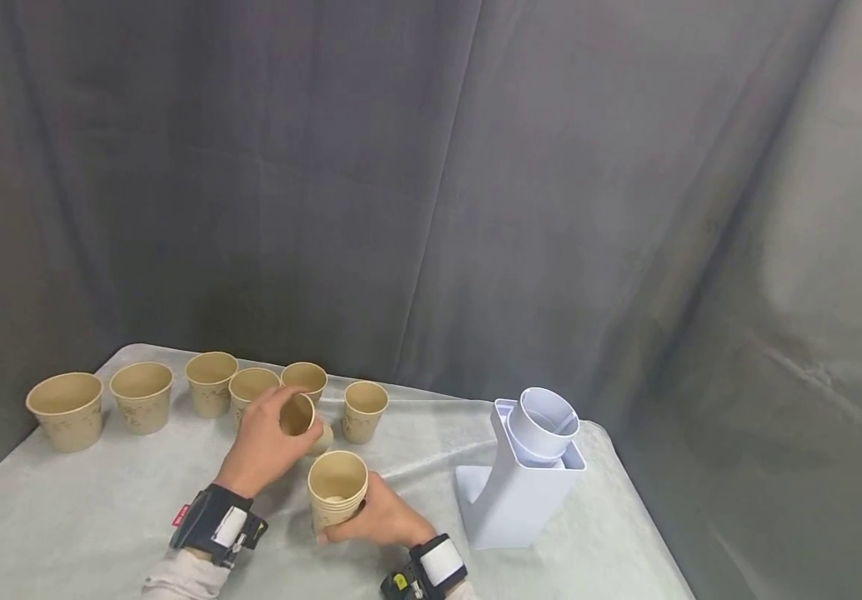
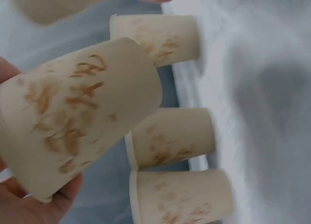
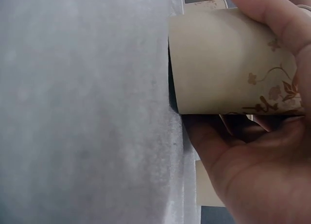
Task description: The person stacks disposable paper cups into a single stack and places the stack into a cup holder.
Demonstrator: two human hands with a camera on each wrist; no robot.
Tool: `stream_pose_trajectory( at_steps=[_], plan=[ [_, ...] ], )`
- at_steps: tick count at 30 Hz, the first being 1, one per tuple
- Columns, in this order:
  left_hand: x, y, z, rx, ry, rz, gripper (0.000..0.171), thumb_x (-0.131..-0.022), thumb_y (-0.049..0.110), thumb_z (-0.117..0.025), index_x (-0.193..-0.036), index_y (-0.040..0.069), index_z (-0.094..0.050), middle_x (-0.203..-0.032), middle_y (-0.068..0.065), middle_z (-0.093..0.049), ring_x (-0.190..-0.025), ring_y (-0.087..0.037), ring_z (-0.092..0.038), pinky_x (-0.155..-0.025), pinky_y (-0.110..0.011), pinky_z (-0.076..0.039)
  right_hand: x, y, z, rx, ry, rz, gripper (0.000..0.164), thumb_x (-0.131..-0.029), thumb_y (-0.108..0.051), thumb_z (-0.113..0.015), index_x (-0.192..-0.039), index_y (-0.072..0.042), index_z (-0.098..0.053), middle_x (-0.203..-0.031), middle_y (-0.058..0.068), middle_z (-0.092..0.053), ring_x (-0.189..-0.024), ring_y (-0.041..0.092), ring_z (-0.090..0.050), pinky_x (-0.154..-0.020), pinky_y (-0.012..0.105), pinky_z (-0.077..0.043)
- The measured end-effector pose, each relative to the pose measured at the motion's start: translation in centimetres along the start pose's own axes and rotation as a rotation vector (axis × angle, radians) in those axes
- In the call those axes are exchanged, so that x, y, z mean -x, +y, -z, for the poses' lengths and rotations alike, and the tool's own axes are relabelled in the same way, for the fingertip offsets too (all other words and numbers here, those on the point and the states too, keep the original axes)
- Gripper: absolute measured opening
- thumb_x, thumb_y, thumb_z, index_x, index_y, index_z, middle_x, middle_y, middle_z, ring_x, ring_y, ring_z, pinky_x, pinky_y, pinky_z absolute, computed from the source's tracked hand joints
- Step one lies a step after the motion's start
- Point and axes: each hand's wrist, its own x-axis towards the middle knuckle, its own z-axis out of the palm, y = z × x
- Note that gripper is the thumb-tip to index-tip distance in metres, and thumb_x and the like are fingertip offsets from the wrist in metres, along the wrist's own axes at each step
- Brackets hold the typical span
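Observation:
My left hand grips a single beige paper cup by its rim end, fingers and thumb around it. That cup is tilted, its base angled toward the lower right in the head view. Lower and to the right, my right hand wraps around a stack of nested paper cups, mouths up. In the right wrist view the outer cup shows a brown floral print; whether its base touches the cloth, I cannot tell. Behind the left hand, several more paper cups stand upright.
The standing cups form an uneven row from a large cup at far left toward the table's middle. On the right stands a white plastic cup dispenser-like holder with a white cylinder on top. A pale cloth covers the table; grey curtains hang behind.

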Motion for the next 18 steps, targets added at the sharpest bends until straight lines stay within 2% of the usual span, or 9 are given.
stream_pose_trajectory(
  at_steps=[3, 5, 8, 14, 18],
  plan=[
    [0.0, 0.7, 1.3, 0.037, 0.043, -0.036, 0.038, -0.083, 0.016, -0.078, -0.118, 0.005, -0.07, -0.108, -0.012, -0.068, -0.104, -0.033, -0.064, -0.087, -0.049, -0.048, -0.2, -0.1, -0.2, 0.001, 0.008, -0.017, 0.073, -0.07, -0.004, -0.091, -0.134, -0.017, -0.058, -0.121, -0.003, -0.069, -0.108, 0.005, -0.065, -0.103, 0.027, -0.048],
    [0.0, 1.3, 1.8, 0.069, 0.047, -0.054, 0.035, -0.085, 0.016, -0.077, -0.119, 0.007, -0.071, -0.113, -0.011, -0.069, -0.107, -0.032, -0.064, -0.09, -0.048, -0.048, 0.1, -0.1, -0.1, -0.002, 0.011, -0.026, 0.072, -0.07, -0.003, -0.091, -0.133, -0.016, -0.058, -0.12, -0.003, -0.069, -0.108, 0.006, -0.065, -0.102, 0.028, -0.048],
    [0.1, 2.1, 2.2, 0.106, 0.035, -0.092, 0.034, -0.086, 0.014, -0.076, -0.12, 0.009, -0.072, -0.116, -0.008, -0.07, -0.11, -0.027, -0.064, -0.093, -0.042, -0.048, 0.4, -0.1, -0.1, -0.008, 0.011, -0.037, 0.073, -0.07, -0.004, -0.091, -0.134, -0.016, -0.058, -0.12, -0.003, -0.069, -0.107, 0.006, -0.065, -0.102, 0.028, -0.049],
    [-0.1, 3.3, 2.8, 0.126, 0.013, -0.237, 0.034, -0.084, 0.014, -0.077, -0.118, 0.012, -0.074, -0.112, 0.001, -0.071, -0.105, -0.016, -0.065, -0.091, -0.027, -0.048, 0.0, -0.5, -0.1, 0.008, 0.004, -0.023, 0.068, -0.07, -0.005, -0.091, -0.129, -0.014, -0.06, -0.114, -0.002, -0.07, -0.102, 0.006, -0.066, -0.099, 0.027, -0.05],
    [-0.1, 3.5, 3.1, 0.142, -0.033, -0.317, 0.033, -0.082, 0.015, -0.077, -0.115, 0.012, -0.075, -0.111, 0.004, -0.069, -0.104, -0.015, -0.065, -0.091, -0.027, -0.049, -0.3, -0.5, -0.3, 0.015, -0.001, -0.005, 0.065, -0.07, -0.005, -0.091, -0.127, -0.013, -0.061, -0.112, -0.001, -0.07, -0.1, 0.006, -0.066, -0.097, 0.028, -0.051]
  ],
)
